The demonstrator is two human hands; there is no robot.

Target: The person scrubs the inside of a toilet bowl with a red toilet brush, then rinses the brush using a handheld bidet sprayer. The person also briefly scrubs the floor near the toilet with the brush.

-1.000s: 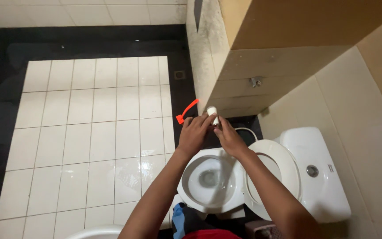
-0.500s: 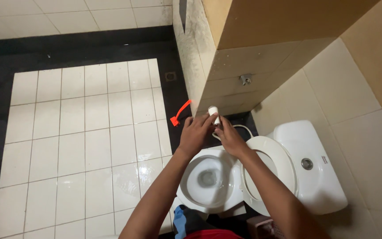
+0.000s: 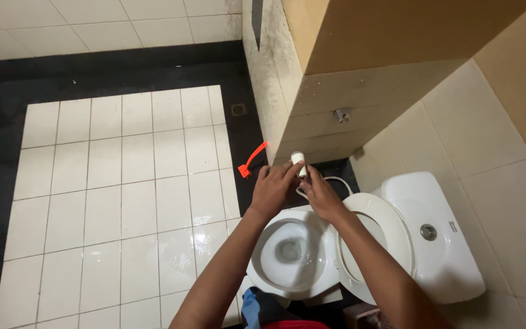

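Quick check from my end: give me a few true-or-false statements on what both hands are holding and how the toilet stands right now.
1. Both hands, left hand and right hand, meet at a small white spray head. True.
2. The toilet seat is lowered over the bowl. False: it is raised toward the cistern.
3. A white hose runs from the spray head. True.
4. The orange strip lies inside the bowl. False: it lies on the floor by the wall.
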